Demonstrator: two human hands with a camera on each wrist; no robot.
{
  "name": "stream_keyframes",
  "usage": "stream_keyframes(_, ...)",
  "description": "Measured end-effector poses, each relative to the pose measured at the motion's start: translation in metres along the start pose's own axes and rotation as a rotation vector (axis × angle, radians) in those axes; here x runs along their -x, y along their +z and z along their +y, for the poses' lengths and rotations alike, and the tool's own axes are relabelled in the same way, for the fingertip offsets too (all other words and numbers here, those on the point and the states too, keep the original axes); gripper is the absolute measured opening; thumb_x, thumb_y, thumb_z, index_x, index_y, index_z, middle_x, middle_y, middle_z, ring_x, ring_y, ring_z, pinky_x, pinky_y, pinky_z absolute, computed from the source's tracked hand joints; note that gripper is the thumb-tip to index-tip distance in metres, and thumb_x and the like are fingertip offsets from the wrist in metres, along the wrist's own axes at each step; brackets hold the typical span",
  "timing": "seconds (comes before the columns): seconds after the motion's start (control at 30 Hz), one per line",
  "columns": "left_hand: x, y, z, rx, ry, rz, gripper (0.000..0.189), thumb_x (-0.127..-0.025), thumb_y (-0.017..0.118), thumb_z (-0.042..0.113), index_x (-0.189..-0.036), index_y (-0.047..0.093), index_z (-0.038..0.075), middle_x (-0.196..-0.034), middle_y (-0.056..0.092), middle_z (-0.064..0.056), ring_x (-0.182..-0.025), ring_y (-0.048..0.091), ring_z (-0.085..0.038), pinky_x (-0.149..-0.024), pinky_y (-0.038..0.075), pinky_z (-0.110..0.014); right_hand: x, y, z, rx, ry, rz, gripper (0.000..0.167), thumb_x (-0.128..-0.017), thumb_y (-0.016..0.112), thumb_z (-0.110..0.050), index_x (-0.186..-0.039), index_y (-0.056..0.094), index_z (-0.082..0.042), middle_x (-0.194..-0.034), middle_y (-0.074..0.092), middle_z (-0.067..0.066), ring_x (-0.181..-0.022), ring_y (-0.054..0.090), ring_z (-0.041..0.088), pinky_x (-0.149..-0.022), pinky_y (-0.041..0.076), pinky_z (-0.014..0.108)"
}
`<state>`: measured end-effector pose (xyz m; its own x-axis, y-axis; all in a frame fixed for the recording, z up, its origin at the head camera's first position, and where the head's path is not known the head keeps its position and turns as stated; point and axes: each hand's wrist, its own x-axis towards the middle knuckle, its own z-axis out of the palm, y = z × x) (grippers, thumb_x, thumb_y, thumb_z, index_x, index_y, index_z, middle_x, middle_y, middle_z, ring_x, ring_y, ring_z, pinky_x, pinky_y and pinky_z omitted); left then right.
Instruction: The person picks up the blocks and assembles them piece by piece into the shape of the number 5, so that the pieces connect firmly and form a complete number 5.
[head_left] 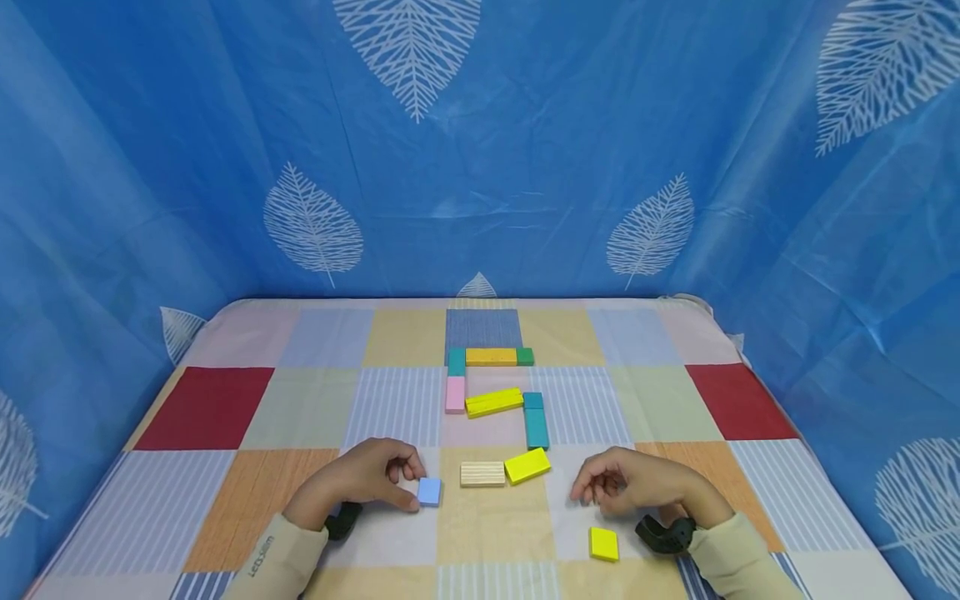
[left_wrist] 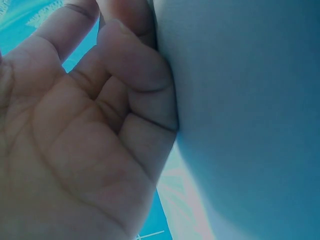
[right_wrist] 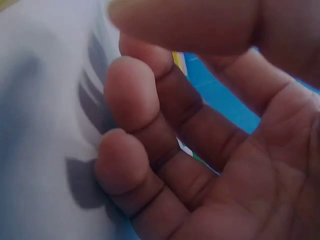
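Note:
At the front left of the table, my left hand [head_left: 372, 473] has its thumb and index fingertips at the near and far left corners of a small blue block [head_left: 430, 492], pinching it. The left wrist view shows this palm and curled fingers [left_wrist: 145, 75], but not the block. My right hand [head_left: 630, 481] hovers low over the cloth with loosely bent fingers and holds nothing. In the right wrist view its fingers [right_wrist: 131, 95] are apart from the thumb. A square yellow block [head_left: 603, 544] lies nearest to it, just in front.
Ahead, a winding row has a plain wooden block [head_left: 482, 475], a yellow block [head_left: 527, 466], teal blocks [head_left: 536, 425], long yellow blocks [head_left: 494, 402], a pink block [head_left: 455, 395], an orange block [head_left: 491, 357] and a green block [head_left: 525, 357]. Blue curtains [head_left: 480, 167] surround the patchwork-covered table [head_left: 300, 408].

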<state>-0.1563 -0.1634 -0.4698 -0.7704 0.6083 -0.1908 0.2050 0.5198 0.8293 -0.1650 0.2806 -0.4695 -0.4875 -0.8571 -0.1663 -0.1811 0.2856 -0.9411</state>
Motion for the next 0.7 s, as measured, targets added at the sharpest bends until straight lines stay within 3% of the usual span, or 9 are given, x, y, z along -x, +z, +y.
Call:
stream_keyframes(0.3, 0.0012, -0.0007, 0.0007, 0.004, 0.007, -0.003, 0.026, -0.082, 0.095, 0.011, -0.098, 0.074, 0.011, -0.087, 0.062, 0.007, -0.073, 0.049, -0.006, -0.069, 0.044, -0.025, -0.0002, 0.0051, -0.0040, 0.084, -0.044, -0.093, 0.038, -0.084, 0.068, 0.014, -0.118, 0.078, -0.001, -0.097, 0.062, 0.020, -0.085, 0.054, 0.025, -0.073, 0.046, 0.027)
stream_keyframes(0.5, 0.0023, -0.0009, 0.0022, -0.006, 0.040, -0.008, 0.025, -0.083, 0.094, 0.011, -0.098, 0.073, 0.010, -0.088, 0.062, 0.007, -0.074, 0.049, -0.005, -0.069, 0.044, -0.025, 0.0010, 0.0080, -0.0064, 0.093, -0.032, -0.129, 0.042, -0.080, 0.067, 0.015, -0.115, 0.080, -0.004, -0.102, 0.064, 0.016, -0.092, 0.055, 0.018, -0.080, 0.046, 0.026)
stream_keyframes(0.7, 0.0030, 0.0001, 0.0059, -0.028, 0.050, -0.007, 0.025, -0.084, 0.093, 0.009, -0.097, 0.072, 0.011, -0.086, 0.060, 0.007, -0.072, 0.048, -0.005, -0.067, 0.044, -0.024, 0.0034, 0.0101, -0.0051, 0.095, -0.021, -0.148, 0.045, -0.079, 0.065, 0.015, -0.115, 0.081, -0.006, -0.110, 0.066, 0.000, -0.102, 0.055, 0.009, -0.087, 0.046, 0.024)
